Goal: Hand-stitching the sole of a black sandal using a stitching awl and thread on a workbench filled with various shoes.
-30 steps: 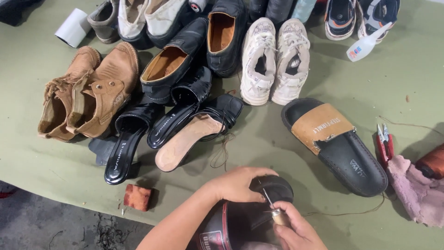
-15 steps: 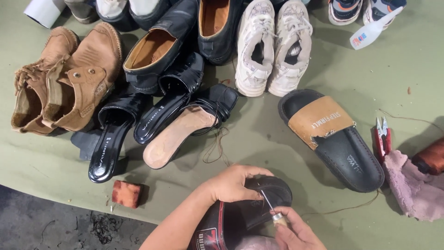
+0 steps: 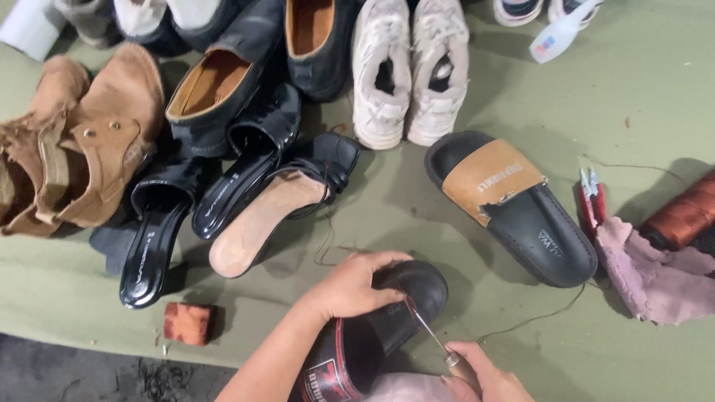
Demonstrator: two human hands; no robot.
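Note:
My left hand [image 3: 348, 284] grips the toe of a black shoe [image 3: 387, 320] with a red-and-black insole, held at the bottom middle of the view. My right hand [image 3: 484, 378] holds a sewing awl [image 3: 432, 333] by its wooden handle; the metal tip touches the shoe's upper near my left thumb. A thin brown thread [image 3: 536, 318] trails from the shoe across the green table cover [image 3: 640, 134] to the right.
A black slide sandal with a tan strap [image 3: 514, 205] lies right of centre. White sneakers [image 3: 410, 71], black heeled sandals [image 3: 246, 201], black loafers and tan boots [image 3: 82, 141] crowd the back left. Red snips [image 3: 592, 201], a pink rag [image 3: 655, 272], a brown thread spool [image 3: 681, 216] and a small red block [image 3: 188, 322] lie nearby.
The view has shifted, so the shoes sit slightly higher and more to the left in the picture. Both hands stay on the black shoe and the awl, with the awl tip still at the upper.

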